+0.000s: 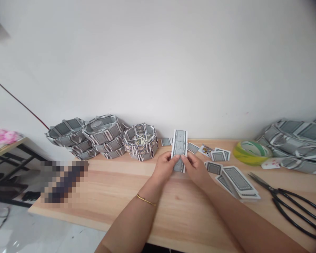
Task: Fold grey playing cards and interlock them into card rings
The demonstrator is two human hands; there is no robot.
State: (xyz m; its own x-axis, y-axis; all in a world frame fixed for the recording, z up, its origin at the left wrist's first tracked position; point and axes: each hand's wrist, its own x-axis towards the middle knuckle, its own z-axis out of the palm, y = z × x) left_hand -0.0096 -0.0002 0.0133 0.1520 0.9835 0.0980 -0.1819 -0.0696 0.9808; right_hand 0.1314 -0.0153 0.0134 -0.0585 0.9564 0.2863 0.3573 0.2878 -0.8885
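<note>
Both my hands hold one grey-backed playing card (179,144) upright above the wooden table (116,186). My left hand (165,167) pinches its lower left edge, a thin gold bracelet on that wrist. My right hand (195,168) pinches the lower right edge. Loose cards (218,154) lie scattered just beyond my right hand, and a small stack of cards (238,180) rests to its right.
Round baskets woven from folded cards (140,140) stand along the wall at the back left. More such woven pieces (297,144) pile at the far right. A yellow-green tape roll (249,151) and black scissors (292,202) lie at the right. A blurred patch covers the table's left corner.
</note>
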